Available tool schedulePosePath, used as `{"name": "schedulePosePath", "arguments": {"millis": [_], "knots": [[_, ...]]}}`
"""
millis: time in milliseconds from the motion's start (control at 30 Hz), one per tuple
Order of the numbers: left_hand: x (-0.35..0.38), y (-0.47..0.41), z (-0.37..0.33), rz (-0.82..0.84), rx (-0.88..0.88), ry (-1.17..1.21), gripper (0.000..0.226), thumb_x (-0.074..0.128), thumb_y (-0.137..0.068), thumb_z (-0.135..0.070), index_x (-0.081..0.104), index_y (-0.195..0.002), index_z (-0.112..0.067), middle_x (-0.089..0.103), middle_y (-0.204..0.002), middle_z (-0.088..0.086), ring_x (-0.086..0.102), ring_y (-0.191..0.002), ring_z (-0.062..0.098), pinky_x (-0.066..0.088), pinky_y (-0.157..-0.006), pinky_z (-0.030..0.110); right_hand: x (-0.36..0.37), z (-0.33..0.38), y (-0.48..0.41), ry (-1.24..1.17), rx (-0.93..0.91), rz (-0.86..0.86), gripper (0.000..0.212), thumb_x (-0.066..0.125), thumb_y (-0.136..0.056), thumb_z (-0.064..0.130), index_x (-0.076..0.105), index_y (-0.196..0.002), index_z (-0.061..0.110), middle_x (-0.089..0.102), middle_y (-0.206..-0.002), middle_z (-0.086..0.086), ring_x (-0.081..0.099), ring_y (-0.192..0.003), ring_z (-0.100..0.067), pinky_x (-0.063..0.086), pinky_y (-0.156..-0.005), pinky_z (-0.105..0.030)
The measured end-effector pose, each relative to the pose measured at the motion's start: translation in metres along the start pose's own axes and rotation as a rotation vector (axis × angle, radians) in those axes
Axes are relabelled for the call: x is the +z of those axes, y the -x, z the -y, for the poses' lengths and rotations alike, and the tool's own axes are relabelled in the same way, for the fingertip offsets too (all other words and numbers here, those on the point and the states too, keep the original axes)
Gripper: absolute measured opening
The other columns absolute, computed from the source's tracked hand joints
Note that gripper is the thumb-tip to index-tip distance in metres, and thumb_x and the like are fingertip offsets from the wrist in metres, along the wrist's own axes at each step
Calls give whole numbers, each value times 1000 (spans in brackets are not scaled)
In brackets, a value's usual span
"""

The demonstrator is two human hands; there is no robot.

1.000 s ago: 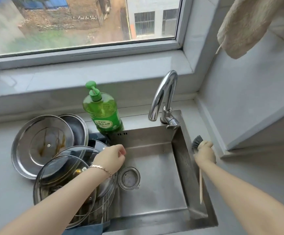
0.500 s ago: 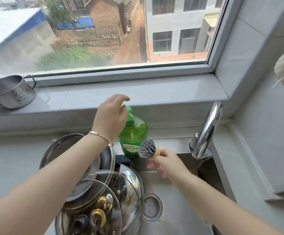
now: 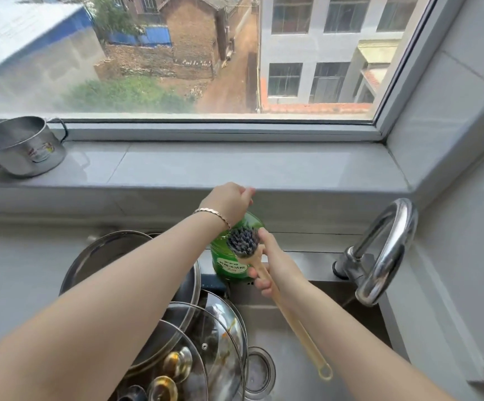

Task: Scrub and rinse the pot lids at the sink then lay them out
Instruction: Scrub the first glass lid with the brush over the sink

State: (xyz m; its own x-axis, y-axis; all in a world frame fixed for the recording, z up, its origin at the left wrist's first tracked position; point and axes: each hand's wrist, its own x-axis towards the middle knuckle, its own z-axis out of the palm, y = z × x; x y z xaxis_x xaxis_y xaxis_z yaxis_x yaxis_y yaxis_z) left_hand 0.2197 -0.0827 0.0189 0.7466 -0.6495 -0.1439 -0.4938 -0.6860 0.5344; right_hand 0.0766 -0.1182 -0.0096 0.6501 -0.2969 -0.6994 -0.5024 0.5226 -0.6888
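Note:
Several pot lids [image 3: 206,337], steel and glass with brass knobs, lie stacked at the sink's left edge, partly under my left arm. My left hand [image 3: 229,202] rests on top of the green dish soap bottle [image 3: 229,261], covering its pump head. My right hand [image 3: 269,264] grips the pale wooden handle of a dish brush [image 3: 242,240], whose dark bristles sit right against the bottle, just under my left hand. The handle runs down over the sink [image 3: 290,337].
A chrome faucet [image 3: 379,253] arches at the sink's back right. The drain strainer [image 3: 259,371] lies in the basin. A steel pot [image 3: 21,146] stands on the window sill at left. A tiled wall closes in the right side.
My left hand has come down onto the soap pump. My right hand has brought the brush head up against the bottle under it. The camera has tilted up a little.

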Motion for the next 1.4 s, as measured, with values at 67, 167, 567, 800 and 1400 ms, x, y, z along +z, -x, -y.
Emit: {"name": "schedulePosePath", "arguments": {"millis": [67, 167, 567, 800, 1400], "knots": [[3, 0, 1, 3, -2, -58, 40, 35, -98, -35, 68, -95, -14, 68, -100, 7, 60, -95, 25, 45, -85, 32, 1, -1, -3, -7, 2, -9, 45, 38, -90, 60, 57, -87, 20, 43, -54, -2, 25, -35, -9, 17, -36, -15], [9, 5, 1, -33, 16, -129, 41, 32, -99, -36, 67, -101, -14, 66, -105, 5, 58, -101, 25, 41, -83, 32, 2, -2, -5, 0, 4, -17, 43, 36, -91, 58, 55, -85, 20, 43, -54, -3, 24, -34, -10, 17, -36, -14], [6, 8, 0, -95, 78, -243, 40, 27, -100, -35, 61, -115, -21, 56, -123, -3, 52, -113, 19, 33, -78, 29, 9, -4, -6, -48, -5, 10, 49, 33, -91, 58, 54, -79, 16, 42, -55, -2, 22, -36, -9, 16, -36, -14], [1, 14, -2, -116, 111, -196, 43, 24, -100, -42, 42, -135, -24, 48, -136, 3, 47, -122, 24, 35, -98, 38, 4, -15, 10, 103, -48, -13, 46, 35, -91, 58, 55, -78, 19, 44, -55, -2, 25, -36, -10, 17, -38, -16], [56, 151, 126, 565, 360, -996, 52, 32, -95, -53, 46, -125, -13, 46, -130, 6, 39, -122, 25, 35, -98, 35, -68, -103, 76, 559, -151, -79, 35, 44, -92, 51, 57, -72, 25, 50, -51, 4, 34, -40, -11, 27, -40, -17]]}}
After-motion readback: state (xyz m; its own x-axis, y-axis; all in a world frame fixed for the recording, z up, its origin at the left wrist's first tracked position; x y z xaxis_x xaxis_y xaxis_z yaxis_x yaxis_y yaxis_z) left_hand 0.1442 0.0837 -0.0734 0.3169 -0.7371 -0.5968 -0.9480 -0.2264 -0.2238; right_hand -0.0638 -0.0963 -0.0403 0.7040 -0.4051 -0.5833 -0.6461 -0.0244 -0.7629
